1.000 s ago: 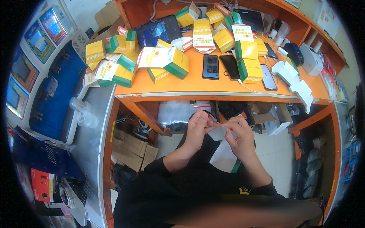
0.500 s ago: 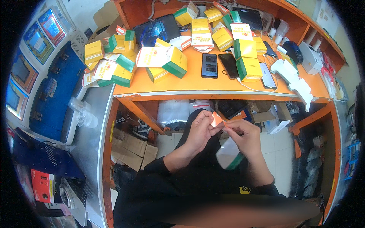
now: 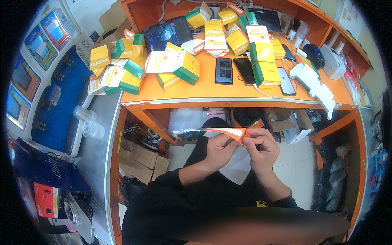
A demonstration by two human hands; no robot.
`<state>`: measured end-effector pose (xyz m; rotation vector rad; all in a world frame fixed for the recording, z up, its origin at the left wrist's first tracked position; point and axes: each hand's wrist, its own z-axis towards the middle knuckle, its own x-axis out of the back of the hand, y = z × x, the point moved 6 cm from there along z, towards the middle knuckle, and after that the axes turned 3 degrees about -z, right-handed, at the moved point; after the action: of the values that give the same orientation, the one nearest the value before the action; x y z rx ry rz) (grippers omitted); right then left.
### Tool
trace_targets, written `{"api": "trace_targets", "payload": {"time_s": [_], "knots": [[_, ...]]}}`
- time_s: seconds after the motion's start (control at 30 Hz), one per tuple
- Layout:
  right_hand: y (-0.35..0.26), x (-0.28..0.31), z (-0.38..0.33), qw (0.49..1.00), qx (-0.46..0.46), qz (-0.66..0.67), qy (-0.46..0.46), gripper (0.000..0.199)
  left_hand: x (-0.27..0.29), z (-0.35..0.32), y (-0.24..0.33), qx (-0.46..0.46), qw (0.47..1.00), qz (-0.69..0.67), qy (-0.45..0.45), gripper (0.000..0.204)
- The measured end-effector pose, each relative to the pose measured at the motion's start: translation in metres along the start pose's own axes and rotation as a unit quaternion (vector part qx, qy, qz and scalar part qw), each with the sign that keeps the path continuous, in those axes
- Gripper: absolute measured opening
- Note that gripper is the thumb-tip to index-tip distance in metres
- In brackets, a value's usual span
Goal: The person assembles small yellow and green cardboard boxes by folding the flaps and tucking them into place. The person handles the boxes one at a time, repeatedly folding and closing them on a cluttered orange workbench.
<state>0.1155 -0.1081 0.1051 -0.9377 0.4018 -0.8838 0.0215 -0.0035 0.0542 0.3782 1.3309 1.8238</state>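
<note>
Above my lap, my left hand (image 3: 219, 153) and my right hand (image 3: 263, 150) pinch a partly folded cardboard box (image 3: 232, 133). Its orange strip with a white pattern faces up, running leftward from my right fingertips over my left fingers. Below, a plain white panel of the same box hangs between my wrists. My right thumb and fingers press at the orange corner; my left thumb and fingers close on its lower edge. The fingers hide part of the folds.
Across the orange desk (image 3: 183, 93) lie several yellow, green and white boxes (image 3: 175, 65). Phones (image 3: 224, 71), a tablet (image 3: 168, 34) and a white bracket-like piece (image 3: 312, 83) sit among them. A grey side counter (image 3: 100, 134) holds plastic cups (image 3: 92, 127).
The box has turned in my hands: its long orange strip now shows on top, and the white panel has swung in between my wrists. Both hands stay close together on it.
</note>
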Motion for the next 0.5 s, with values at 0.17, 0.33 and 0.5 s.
{"api": "trace_targets", "payload": {"time_s": [0.17,0.33,0.5], "knots": [[-0.009,-0.006,-0.003,0.998,0.032,-0.050,-0.021,0.009,0.004,-0.002,0.000,-0.008,0.999,0.039,0.002,0.012],[-0.012,-0.012,-0.003,0.992,0.068,-0.096,-0.049,0.010,0.006,-0.004,-0.011,0.056,0.990,-0.127,0.030,0.012],[0.013,-0.010,0.004,0.989,-0.057,0.103,-0.087,0.021,0.007,-0.002,-0.012,0.024,0.997,-0.075,0.011,0.010]]}}
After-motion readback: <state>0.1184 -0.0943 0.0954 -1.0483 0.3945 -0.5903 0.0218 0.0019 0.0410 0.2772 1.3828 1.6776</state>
